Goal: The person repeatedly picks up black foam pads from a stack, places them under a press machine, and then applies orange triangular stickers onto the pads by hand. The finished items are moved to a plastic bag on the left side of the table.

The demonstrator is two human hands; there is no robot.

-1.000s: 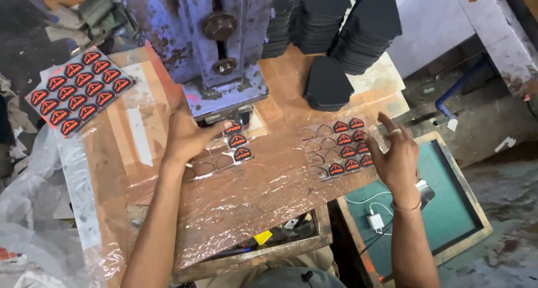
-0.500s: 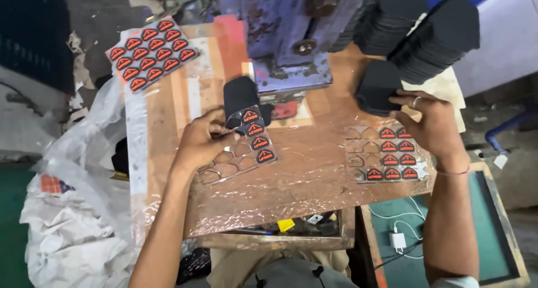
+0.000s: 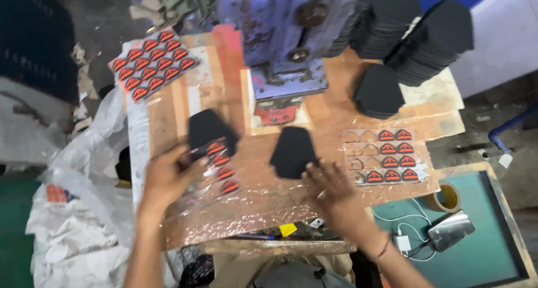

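My left hand (image 3: 165,176) grips a clear sheet of red-and-black stickers (image 3: 219,166) together with a black shield-shaped piece (image 3: 208,128) lying under its far end. My right hand (image 3: 330,190) pinches the near edge of a second black shield-shaped piece (image 3: 293,150) at the middle of the plastic-covered wooden table (image 3: 263,201). A partly used sticker sheet (image 3: 384,156) lies flat just right of my right hand. The blue press machine (image 3: 286,47) stands behind both hands.
A full sticker sheet (image 3: 151,63) lies at the table's far left. Stacks of black pieces (image 3: 417,38) stand at the back right, a smaller stack (image 3: 378,91) in front. A tape roll (image 3: 445,197), phone (image 3: 451,230) and charger (image 3: 400,242) sit on the green surface right. White bags (image 3: 73,226) crowd the left.
My right hand has brought a black piece from the stack at the right to the table's middle. My left hand drew the sticker sheet and its black piece slightly nearer.
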